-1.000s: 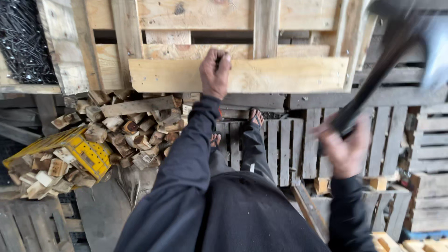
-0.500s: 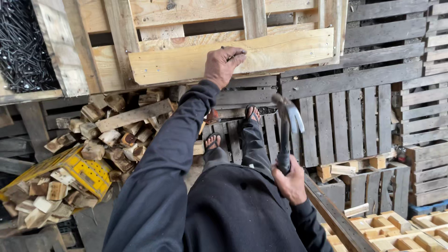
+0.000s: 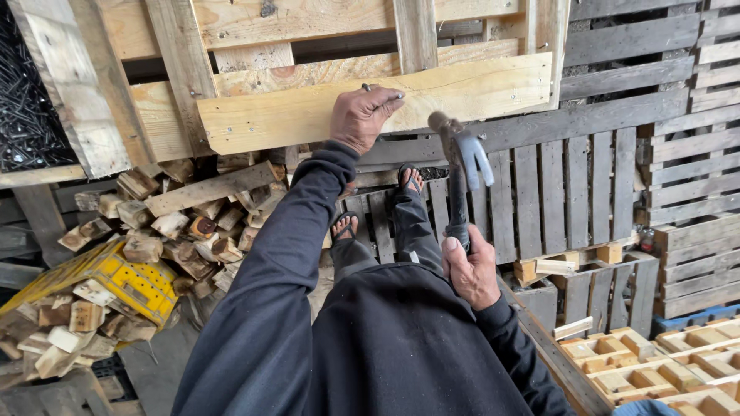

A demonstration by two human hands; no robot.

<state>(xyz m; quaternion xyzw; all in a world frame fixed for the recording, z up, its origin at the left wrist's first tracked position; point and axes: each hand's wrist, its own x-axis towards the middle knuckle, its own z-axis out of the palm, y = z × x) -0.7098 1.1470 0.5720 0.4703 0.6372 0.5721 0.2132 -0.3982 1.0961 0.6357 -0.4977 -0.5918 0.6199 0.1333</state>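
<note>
My left hand (image 3: 362, 117) rests on a pale wooden board (image 3: 308, 112) laid across the front of an upright wooden pallet (image 3: 231, 31), its fingertips pinching a small nail against the board's upper edge. My right hand (image 3: 470, 270) grips the dark handle of a claw hammer (image 3: 460, 150). The hammer's head is raised just below and to the right of my left hand, close to the board. Below me I see my dark sleeves, trousers and sandalled feet (image 3: 408, 181).
A heap of short wood blocks (image 3: 185, 219) lies at the left beside a yellow plastic crate (image 3: 123, 281). Grey weathered pallets (image 3: 586, 185) cover the ground at the right. Newer block frames (image 3: 663, 362) sit at the bottom right. A pile of dark nails (image 3: 31, 115) is at the far left.
The hammer has come down from high at the right and now points up toward the board. My left hand has shifted along the board and pinches a nail there.
</note>
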